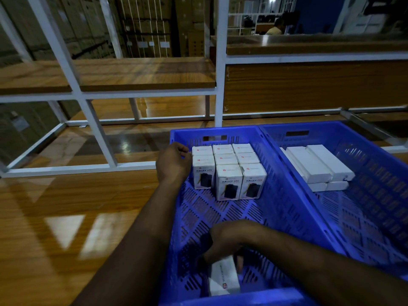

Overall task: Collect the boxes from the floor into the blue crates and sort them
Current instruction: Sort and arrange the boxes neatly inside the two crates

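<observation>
Blue perforated crates (284, 195), white boxes (227, 182) w/ black print, brown woodgrain floor (55, 217).

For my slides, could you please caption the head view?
Left hand steadies stacked boxes in blue crate; right hand grips another box.

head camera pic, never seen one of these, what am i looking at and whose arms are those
There is no machine here. This is one picture from a wide-angle camera worn on a person's head, looking forward and down, so the two arms are the wearer's own.

In front stand two blue crates side by side. The left crate holds upright white boxes printed "HALLEY 20K", packed in rows at its far end. The right crate holds plain white boxes lying flat in a stack.

The left hand rests against the edge of the packed rows. The right hand, low in the left crate, has its grip on a single white box. Behind are white-framed wooden shelves.
</observation>
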Demonstrator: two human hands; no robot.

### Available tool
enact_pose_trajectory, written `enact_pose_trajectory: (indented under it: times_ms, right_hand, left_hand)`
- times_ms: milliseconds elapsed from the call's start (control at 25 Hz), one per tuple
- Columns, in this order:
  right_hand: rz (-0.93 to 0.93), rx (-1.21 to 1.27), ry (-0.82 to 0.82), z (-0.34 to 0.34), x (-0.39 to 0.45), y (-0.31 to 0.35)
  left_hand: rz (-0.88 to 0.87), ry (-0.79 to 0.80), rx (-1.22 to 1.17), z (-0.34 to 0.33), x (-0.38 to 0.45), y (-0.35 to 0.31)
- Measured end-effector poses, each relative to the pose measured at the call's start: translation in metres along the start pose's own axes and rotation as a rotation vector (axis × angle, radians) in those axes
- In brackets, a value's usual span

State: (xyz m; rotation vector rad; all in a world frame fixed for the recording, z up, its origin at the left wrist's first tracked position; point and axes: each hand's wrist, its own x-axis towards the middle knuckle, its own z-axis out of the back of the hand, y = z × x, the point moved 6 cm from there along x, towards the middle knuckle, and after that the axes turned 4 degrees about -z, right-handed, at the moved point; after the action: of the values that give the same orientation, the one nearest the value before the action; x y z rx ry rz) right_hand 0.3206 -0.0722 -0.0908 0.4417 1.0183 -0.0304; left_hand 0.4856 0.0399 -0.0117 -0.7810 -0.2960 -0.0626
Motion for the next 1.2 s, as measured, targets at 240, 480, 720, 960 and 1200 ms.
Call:
enact_pose_trajectory:
  times_ms: [240,480,720,960,1200]
  right_hand:
    - [-0.037,-0.047,-0.353,0.052,-0.003,-0.027]
    - [0.062,0.66,-0.722,0.106,-0.024,-0.058]
    - [0.199,1.181,-0.764,0.116,-0.023,-0.065]
    - [0.319,1.375,-0.821,0.124,-0.028,-0.064]
    - [0.686,1.306,-0.738,0.134,-0.042,-0.048]
  left_hand:
    - [-0.012,-0.031,0.026,0.001,-0.006,-0.003]
    - [-0.1,-0.041,-0.006,-0.001,-0.013,-0.011]
    - [-0.071,0.104,-0.071,-0.018,-0.02,-0.013]
    - [-0.052,0.393,-0.366,-0.037,-0.027,-0.018]
    - [0.298,0.509,-0.664,-0.039,-0.035,-0.015]
